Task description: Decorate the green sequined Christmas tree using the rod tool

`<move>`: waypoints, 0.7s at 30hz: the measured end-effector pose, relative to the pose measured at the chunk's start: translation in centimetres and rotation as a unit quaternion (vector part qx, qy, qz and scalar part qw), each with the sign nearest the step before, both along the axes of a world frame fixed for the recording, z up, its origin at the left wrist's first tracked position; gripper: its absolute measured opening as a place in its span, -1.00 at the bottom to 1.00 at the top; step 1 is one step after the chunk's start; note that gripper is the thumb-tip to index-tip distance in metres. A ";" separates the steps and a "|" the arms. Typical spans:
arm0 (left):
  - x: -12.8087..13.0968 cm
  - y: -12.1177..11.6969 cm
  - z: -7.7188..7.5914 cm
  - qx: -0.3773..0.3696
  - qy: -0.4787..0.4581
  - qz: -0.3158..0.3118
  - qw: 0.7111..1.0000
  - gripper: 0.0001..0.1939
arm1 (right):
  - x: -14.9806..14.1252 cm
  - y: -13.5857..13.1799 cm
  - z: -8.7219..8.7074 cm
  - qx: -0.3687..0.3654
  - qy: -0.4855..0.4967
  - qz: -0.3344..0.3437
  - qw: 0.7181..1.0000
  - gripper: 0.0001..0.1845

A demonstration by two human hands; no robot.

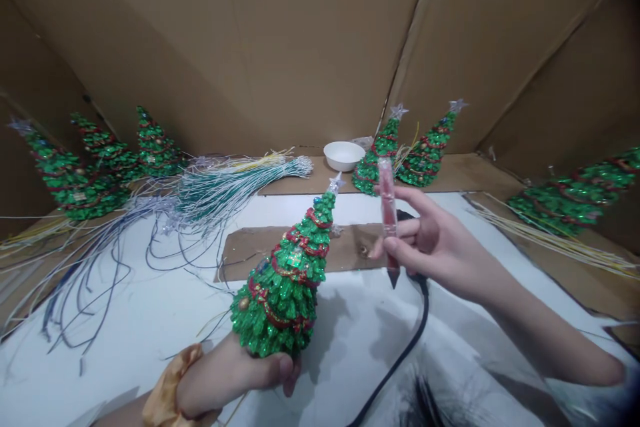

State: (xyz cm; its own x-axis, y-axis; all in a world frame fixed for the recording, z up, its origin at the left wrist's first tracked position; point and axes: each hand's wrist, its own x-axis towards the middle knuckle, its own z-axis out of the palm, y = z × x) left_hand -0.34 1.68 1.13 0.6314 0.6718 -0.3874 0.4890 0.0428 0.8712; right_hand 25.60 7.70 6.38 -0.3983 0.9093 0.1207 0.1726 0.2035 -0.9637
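The right hand's (425, 240) thumb and fingers pinch closed on a red, pen-like tool (389, 213), its dark tip pointing down. The left hand (250, 373) curls round the base of a green Christmas tree (280, 280), leaning rightward; its fingers are mostly hidden, so firmness is hard to judge. Beyond lie bundled wires (225, 190), a white bowl (344, 156) and other trees (156, 147).

At the frame's right edge, a blurred tree (565, 199) is cut short. Below centre, the held tree (287, 273) hides most fingers of the left hand (245, 372). The black cable (421, 323) leaves the bottom edge.
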 end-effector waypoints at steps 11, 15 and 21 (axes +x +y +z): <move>-0.7 0.0 -0.9 0.002 -0.053 -0.015 0.998 -0.57 | -3.5 -1.9 -3.5 0.070 0.131 -0.020 0.989 -0.81; -0.9 -0.1 -1.5 -0.039 -0.102 0.015 0.994 -0.57 | -4.2 -1.9 -4.4 0.074 0.127 0.016 0.989 -0.90; -0.8 -0.1 -1.7 -0.071 -0.121 0.032 0.990 -0.61 | -5.0 -1.8 -5.1 0.101 0.152 0.005 0.983 -0.91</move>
State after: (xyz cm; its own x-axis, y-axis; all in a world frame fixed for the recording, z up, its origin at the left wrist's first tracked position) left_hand -1.11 1.58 -0.53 0.6749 0.6631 -0.3237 0.2592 0.1977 0.9454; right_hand 20.63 5.85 1.30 -0.3238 0.8511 0.4132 -0.1207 0.3960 -0.9103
